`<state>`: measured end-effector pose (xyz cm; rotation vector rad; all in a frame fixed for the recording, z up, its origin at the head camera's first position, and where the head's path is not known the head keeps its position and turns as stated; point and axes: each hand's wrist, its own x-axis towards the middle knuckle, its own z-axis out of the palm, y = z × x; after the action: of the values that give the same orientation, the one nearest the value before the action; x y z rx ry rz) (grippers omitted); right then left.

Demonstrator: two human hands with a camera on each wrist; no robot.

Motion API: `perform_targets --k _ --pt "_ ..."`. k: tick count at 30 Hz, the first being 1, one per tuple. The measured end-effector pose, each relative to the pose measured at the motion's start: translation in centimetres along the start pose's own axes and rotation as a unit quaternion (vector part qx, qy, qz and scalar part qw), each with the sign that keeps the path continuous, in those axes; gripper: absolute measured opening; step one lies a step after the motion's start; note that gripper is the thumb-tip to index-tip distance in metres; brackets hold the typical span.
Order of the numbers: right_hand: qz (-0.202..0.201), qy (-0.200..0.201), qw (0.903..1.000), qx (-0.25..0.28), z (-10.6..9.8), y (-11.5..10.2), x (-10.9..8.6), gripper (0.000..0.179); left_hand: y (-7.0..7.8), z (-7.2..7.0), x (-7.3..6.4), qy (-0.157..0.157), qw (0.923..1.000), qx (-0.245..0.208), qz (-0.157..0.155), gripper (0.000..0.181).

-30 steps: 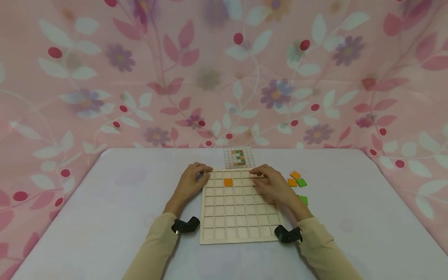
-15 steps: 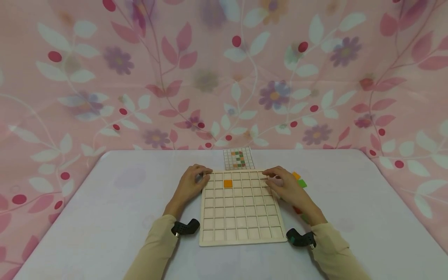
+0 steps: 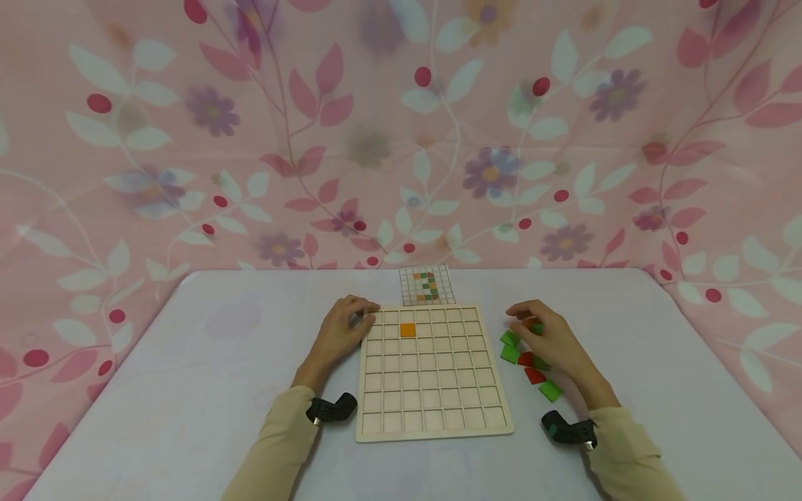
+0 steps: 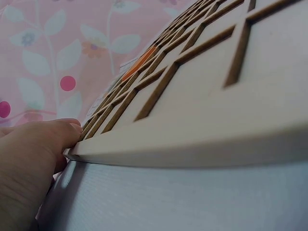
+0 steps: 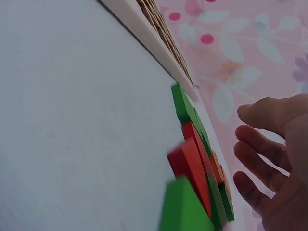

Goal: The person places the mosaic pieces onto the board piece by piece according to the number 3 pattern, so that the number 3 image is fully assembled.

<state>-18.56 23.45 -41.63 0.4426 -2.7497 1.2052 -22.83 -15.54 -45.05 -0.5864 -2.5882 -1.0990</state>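
A pale wooden grid board (image 3: 438, 382) lies flat on the table, with one orange square tile (image 3: 408, 330) in a cell near its top left. My left hand (image 3: 341, 332) holds the board's far left corner; in the left wrist view the thumb lies on the rim (image 4: 192, 139). To the right of the board my right hand (image 3: 554, 341) hovers over a loose pile of tiles, fingers loosely bent and holding nothing. Green tiles (image 3: 551, 390) and red tiles (image 3: 535, 376) show around it. In the right wrist view an orange tile (image 5: 217, 166) appears behind them, partly hidden.
A printed grid card (image 3: 429, 285) with a pattern of orange, green and red cells lies behind the board. The white table (image 3: 188, 390) reaches back to a pink floral cloth (image 3: 376, 139). Black cameras are strapped to both wrists.
My right hand has moved right, from over the board's far right part to above the tile pile. My left hand stays at the far left corner.
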Motion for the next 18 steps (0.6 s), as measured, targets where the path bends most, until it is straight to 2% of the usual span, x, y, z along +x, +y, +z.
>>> perform_targets --k 12,18 --pt "0.034 0.017 0.9989 -0.027 -1.5 2.4 -0.7 0.026 0.1 0.0 -0.1 0.0 1.0 0.007 -0.004 0.017" --pt "0.017 0.009 0.9995 -0.026 -2.5 3.5 -1.2 0.026 0.1 0.0 0.1 0.003 1.0 0.007 0.005 0.017"
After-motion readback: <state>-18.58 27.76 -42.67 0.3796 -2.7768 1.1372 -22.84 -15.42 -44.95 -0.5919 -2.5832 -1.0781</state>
